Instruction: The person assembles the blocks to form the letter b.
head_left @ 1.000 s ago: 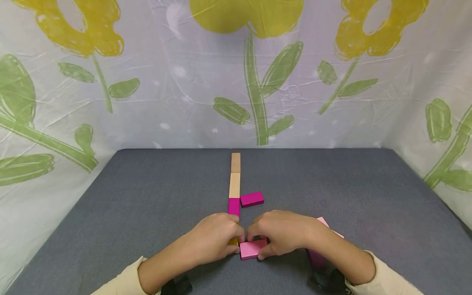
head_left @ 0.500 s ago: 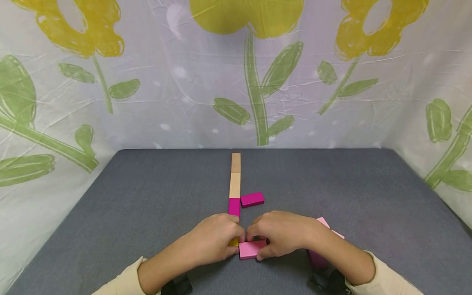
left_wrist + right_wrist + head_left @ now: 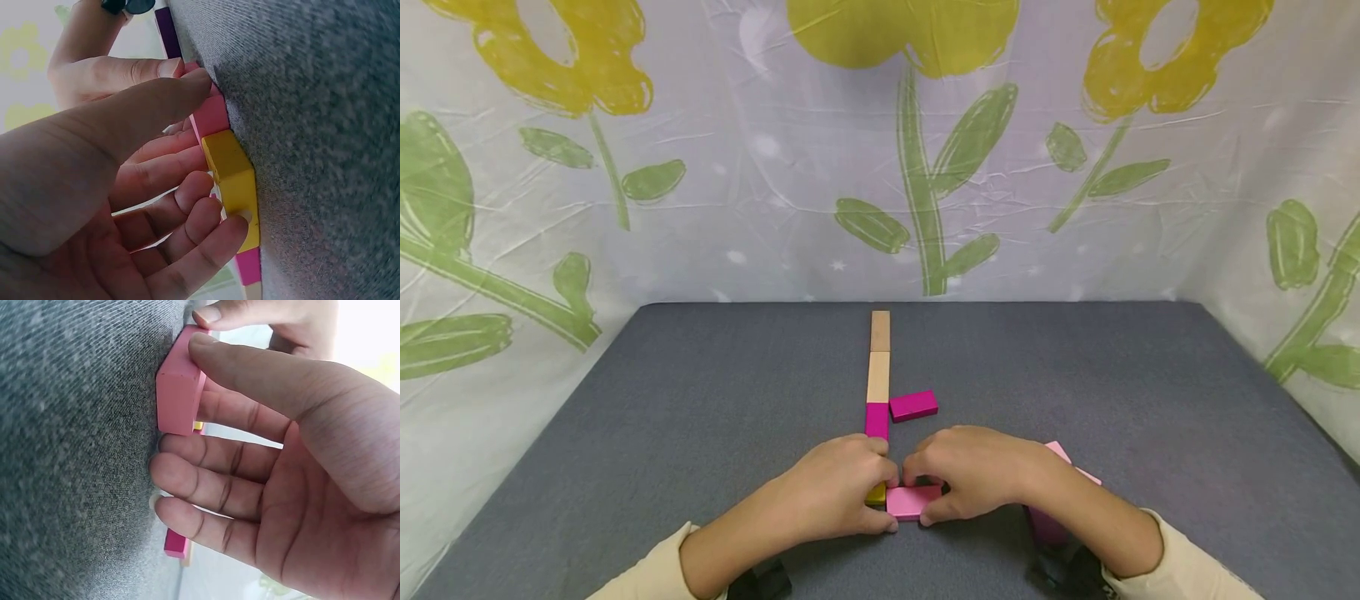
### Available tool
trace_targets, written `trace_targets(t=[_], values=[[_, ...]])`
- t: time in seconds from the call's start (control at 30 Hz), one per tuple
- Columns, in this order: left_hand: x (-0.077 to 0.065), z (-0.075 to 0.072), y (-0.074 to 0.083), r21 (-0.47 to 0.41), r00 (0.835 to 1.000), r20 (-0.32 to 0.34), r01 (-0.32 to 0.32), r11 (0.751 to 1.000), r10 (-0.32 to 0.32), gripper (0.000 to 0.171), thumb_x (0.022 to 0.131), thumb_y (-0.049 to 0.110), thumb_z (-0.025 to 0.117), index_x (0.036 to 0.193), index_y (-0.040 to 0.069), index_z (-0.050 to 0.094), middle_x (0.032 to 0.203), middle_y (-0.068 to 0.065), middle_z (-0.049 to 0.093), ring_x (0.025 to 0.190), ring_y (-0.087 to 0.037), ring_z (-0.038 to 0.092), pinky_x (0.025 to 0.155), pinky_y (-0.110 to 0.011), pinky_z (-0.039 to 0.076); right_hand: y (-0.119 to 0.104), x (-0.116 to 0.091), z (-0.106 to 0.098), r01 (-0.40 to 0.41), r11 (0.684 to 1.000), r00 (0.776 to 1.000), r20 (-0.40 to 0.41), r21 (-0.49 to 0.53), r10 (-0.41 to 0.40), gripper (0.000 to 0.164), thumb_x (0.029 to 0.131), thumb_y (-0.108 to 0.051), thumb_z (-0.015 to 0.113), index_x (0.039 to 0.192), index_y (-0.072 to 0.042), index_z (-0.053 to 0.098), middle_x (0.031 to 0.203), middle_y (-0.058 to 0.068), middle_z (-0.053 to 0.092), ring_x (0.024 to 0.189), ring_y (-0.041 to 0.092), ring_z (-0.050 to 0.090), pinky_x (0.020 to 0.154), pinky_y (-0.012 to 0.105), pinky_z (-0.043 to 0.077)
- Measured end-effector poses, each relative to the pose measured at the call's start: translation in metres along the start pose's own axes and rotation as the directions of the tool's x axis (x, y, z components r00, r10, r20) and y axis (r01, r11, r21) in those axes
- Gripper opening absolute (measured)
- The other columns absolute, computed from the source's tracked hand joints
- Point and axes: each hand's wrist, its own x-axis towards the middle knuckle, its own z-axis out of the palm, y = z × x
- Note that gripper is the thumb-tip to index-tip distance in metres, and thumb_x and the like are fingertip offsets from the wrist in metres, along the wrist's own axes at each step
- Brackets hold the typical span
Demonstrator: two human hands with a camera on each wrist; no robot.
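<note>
A pink wooden block (image 3: 912,502) lies crosswise on the table, its left end against the near end of a row of blocks. My right hand (image 3: 977,471) pinches it, thumb on the near side and index finger on the far side. The left hand (image 3: 838,483) has its thumb at the block's near left corner and its index finger at the far side, pinching that end. Its other fingers lie along a yellow block (image 3: 234,187), the nearest of the row. Beyond follow a magenta block (image 3: 877,419) and two plain wood blocks (image 3: 878,377), end to end.
A loose magenta block (image 3: 913,406) lies slanted, one end right at the row. Light pink blocks (image 3: 1057,451) and a purple block (image 3: 1047,527) lie partly hidden under the right forearm. A flower-printed cloth (image 3: 760,217) hangs behind the grey table (image 3: 700,383).
The pink block has shifted slightly left and away, in line with the yellow block's end. My left thumb has slid right from the yellow block to the pink one.
</note>
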Motion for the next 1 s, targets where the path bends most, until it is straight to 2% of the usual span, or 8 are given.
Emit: trace_targets(t=[0.33, 0.5, 0.57, 0.67, 0.83, 0.93, 1.0], values=[[0.001, 0.0, 0.002, 0.004, 1.0, -0.013, -0.002, 1.0, 0.002, 0.026, 0.076, 0.036, 0.087, 0.079, 0.016, 0.07, 0.07, 0.012, 0.043, 0.063, -0.005, 0.039, 0.056, -0.024, 0.034, 0.004, -0.004, -0.003, -0.016, 1.0, 1.0, -0.001, 0.016, 0.016, 0.02, 0.084, -0.027, 0.082, 0.095, -0.018, 0.069, 0.078, -0.014, 0.056, 0.067, 0.0, 0.047, 0.057, 0.02, 0.039], [0.001, 0.001, 0.003, 0.023, 1.0, -0.016, 0.002, 1.0, -0.002, 0.028, 0.076, 0.039, 0.087, 0.082, 0.016, 0.072, 0.071, 0.012, 0.044, 0.065, -0.005, 0.041, 0.057, -0.024, 0.035, 0.005, -0.015, -0.015, -0.137, 0.991, 0.99, 0.027, -0.001, 0.137, 0.032, 0.083, -0.03, 0.083, 0.108, -0.013, 0.071, 0.095, -0.008, 0.069, 0.076, 0.004, 0.059, 0.069, 0.029, 0.052], [0.0, 0.002, 0.003, 0.032, 1.0, -0.024, 0.001, 0.999, -0.001, 0.029, 0.076, 0.041, 0.086, 0.083, 0.016, 0.072, 0.072, 0.012, 0.044, 0.066, -0.005, 0.041, 0.057, -0.024, 0.036, 0.005, -0.02, -0.022, -0.218, 0.976, 0.975, 0.049, -0.003, 0.218, 0.038, 0.082, -0.031, 0.083, 0.113, -0.012, 0.072, 0.102, -0.005, 0.071, 0.081, 0.007, 0.063, 0.075, 0.035, 0.054], [-0.001, 0.003, 0.003, 0.044, 0.999, -0.046, -0.002, 0.999, 0.004, 0.029, 0.076, 0.041, 0.086, 0.083, 0.017, 0.072, 0.073, 0.012, 0.044, 0.067, -0.005, 0.042, 0.059, -0.024, 0.038, 0.006, -0.029, -0.033, -0.327, 0.945, 0.942, 0.076, -0.008, 0.327, 0.038, 0.082, -0.03, 0.084, 0.113, -0.012, 0.072, 0.101, -0.003, 0.071, 0.085, 0.011, 0.065, 0.081, 0.041, 0.054], [-0.003, 0.004, 0.002, 0.051, 0.997, -0.073, -0.008, 0.999, 0.012, 0.026, 0.076, 0.038, 0.086, 0.081, 0.018, 0.071, 0.073, 0.012, 0.045, 0.068, -0.005, 0.042, 0.063, -0.024, 0.042, 0.008, -0.038, -0.04, -0.401, 0.915, 0.913, 0.064, -0.044, 0.403, 0.038, 0.08, -0.027, 0.085, 0.112, -0.01, 0.072, 0.098, -0.002, 0.07, 0.087, 0.016, 0.065, 0.082, 0.044, 0.052], [-0.002, 0.004, 0.002, 0.045, 0.998, -0.066, -0.005, 0.999, 0.008, 0.025, 0.077, 0.038, 0.086, 0.082, 0.018, 0.071, 0.073, 0.012, 0.044, 0.068, -0.005, 0.042, 0.062, -0.024, 0.04, 0.01, -0.045, -0.037, -0.441, 0.892, 0.894, 0.032, -0.1, 0.446, 0.04, 0.078, -0.028, 0.086, 0.111, -0.009, 0.072, 0.099, -0.001, 0.071, 0.089, 0.021, 0.067, 0.08, 0.046, 0.053], [-0.001, 0.004, 0.002, 0.042, 0.998, -0.056, 0.001, 0.999, 0.001, 0.026, 0.078, 0.039, 0.085, 0.083, 0.018, 0.071, 0.072, 0.012, 0.042, 0.068, -0.005, 0.041, 0.061, -0.023, 0.038, 0.012, -0.052, -0.033, -0.508, 0.85, 0.859, 0.001, -0.141, 0.513, 0.037, 0.078, -0.031, 0.085, 0.105, -0.009, 0.072, 0.092, -0.001, 0.07, 0.083, 0.021, 0.066, 0.071, 0.045, 0.053]])
